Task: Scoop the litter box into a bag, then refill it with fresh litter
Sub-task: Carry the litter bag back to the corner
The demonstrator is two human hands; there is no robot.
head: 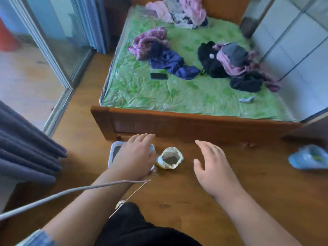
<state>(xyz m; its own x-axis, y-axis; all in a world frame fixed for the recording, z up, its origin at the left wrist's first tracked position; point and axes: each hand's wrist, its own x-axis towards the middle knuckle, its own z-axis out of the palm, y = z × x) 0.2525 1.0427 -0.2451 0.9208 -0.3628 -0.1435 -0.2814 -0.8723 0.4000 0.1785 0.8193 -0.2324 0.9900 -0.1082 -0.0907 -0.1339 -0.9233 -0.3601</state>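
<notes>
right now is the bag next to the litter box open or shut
Open. The bag stands upright with its mouth spread wide, and grey granules show inside it.

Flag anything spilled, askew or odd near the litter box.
No spilled litter shows on the floor by the litter box or the upright open bag. Only the clothes heaped loosely across the bed look untidy.

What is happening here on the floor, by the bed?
A person reaches down with both hands open and empty. The left hand is over the white litter box on the wooden floor; the right hand hovers beside the open bag of grey litter next to the box. No scoop is visible.
</notes>
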